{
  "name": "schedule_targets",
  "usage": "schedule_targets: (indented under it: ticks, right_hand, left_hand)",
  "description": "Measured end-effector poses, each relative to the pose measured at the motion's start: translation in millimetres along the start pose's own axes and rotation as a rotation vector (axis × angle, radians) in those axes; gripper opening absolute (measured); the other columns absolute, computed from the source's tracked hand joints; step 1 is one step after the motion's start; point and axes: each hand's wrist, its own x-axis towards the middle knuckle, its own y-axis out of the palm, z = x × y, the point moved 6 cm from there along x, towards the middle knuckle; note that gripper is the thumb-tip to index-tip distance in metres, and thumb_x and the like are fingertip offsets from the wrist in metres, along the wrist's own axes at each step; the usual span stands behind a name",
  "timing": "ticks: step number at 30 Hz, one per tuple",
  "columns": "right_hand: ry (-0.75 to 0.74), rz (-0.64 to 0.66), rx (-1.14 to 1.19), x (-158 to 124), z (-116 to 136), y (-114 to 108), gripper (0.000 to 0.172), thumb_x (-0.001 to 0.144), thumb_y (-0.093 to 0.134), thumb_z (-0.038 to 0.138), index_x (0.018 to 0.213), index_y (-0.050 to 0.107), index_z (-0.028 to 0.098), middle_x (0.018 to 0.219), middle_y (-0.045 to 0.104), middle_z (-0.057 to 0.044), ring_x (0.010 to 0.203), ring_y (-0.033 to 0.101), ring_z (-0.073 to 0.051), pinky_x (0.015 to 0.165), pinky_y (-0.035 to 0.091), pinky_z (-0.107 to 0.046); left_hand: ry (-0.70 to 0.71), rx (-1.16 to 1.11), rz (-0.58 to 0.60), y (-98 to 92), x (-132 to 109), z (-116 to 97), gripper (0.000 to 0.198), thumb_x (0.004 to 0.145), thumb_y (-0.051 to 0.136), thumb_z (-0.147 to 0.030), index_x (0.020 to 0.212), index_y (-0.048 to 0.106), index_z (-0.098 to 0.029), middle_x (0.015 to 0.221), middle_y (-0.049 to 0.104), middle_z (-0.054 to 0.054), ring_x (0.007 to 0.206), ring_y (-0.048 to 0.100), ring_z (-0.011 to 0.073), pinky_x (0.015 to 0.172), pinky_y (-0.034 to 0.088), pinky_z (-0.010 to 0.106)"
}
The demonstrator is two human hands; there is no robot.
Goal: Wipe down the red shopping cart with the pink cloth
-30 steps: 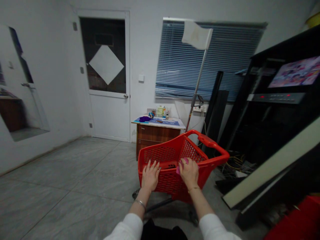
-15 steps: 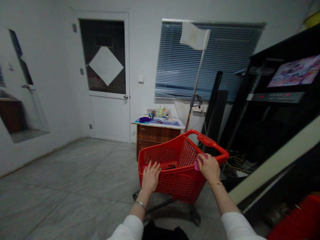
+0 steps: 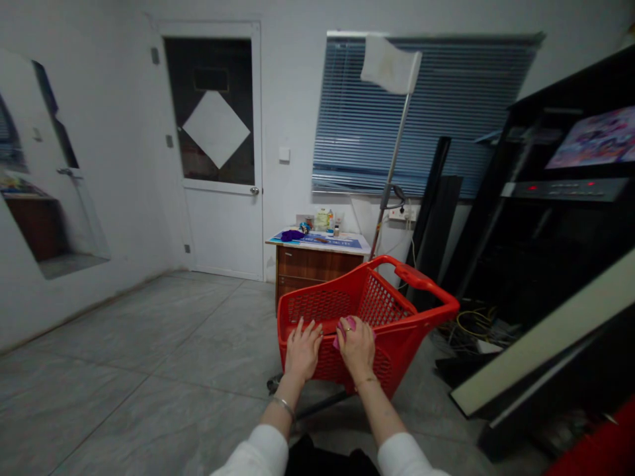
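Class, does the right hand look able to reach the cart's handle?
Probably yes: the right hand is at the near rim of the cart, with nothing visible blocking the handle, though the hand holds a pink cloth.

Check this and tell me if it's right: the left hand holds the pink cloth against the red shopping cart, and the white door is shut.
Wrong hand: the head view shows the right hand holding the pink cloth against the red shopping cart. The white door is shut, as you say.
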Motion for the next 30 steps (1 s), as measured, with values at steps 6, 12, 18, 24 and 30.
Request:
schedule_targets:
  ticks: [6, 12, 18, 24, 30]
  right_hand:
    - [-0.054, 0.058, -0.139, 29, -99, -26, 0.028, 0.094, 0.049, 0.036, 0.112, 0.068, 0.025, 0.111, 0.061, -0.009, 0.097, 0.052, -0.02, 0.094, 0.031, -0.035]
    - [0.097, -0.031, -0.265, 48, -170, -52, 0.03, 0.092, 0.051, 0.039, 0.109, 0.07, 0.022, 0.105, 0.06, -0.011, 0.089, 0.052, -0.021, 0.088, 0.033, -0.037]
    - [0.065, -0.005, -0.132, 13, -42, -14, 0.026, 0.093, 0.048, 0.034, 0.109, 0.066, 0.024, 0.103, 0.059, -0.008, 0.088, 0.048, -0.02, 0.084, 0.031, -0.035]
    - [-0.061, 0.079, 0.025, -1, 19, 0, 0.028, 0.096, 0.046, 0.035, 0.117, 0.062, 0.027, 0.112, 0.059, -0.007, 0.095, 0.05, -0.02, 0.089, 0.032, -0.033]
    - [-0.036, 0.062, -0.163, 29, -108, -35, 0.03, 0.096, 0.045, 0.037, 0.11, 0.068, 0.024, 0.109, 0.061, -0.009, 0.092, 0.052, -0.02, 0.09, 0.031, -0.035]
  left_hand:
    - [0.0, -0.025, 0.008, 0.2, 0, 1, 0.038, 0.1, 0.036, -0.036, 0.133, 0.057, -0.035, 0.144, 0.054, -0.002, 0.143, 0.032, 0.0242, 0.11, 0.035, 0.045]
    - [-0.007, -0.026, -0.011, -0.9, 0, -7, 0.039, 0.1, 0.036, -0.036, 0.134, 0.056, -0.035, 0.139, 0.059, 0.0, 0.138, 0.04, 0.0245, 0.11, 0.035, 0.046]
    - [-0.012, -0.003, -0.012, -4.7, -2, -9, 0.037, 0.1, 0.036, -0.036, 0.128, 0.06, -0.034, 0.12, 0.068, 0.003, 0.118, 0.054, 0.0229, 0.106, 0.036, 0.045]
    - [0.027, 0.009, 0.0, -7.3, -3, -6, 0.033, 0.101, 0.037, -0.035, 0.117, 0.064, -0.03, 0.117, 0.067, 0.002, 0.119, 0.052, 0.0225, 0.104, 0.038, 0.042]
    - [0.017, -0.03, 0.0, -6.3, -3, -7, 0.031, 0.1, 0.038, -0.033, 0.117, 0.064, -0.03, 0.121, 0.067, 0.001, 0.125, 0.05, 0.0228, 0.105, 0.037, 0.042]
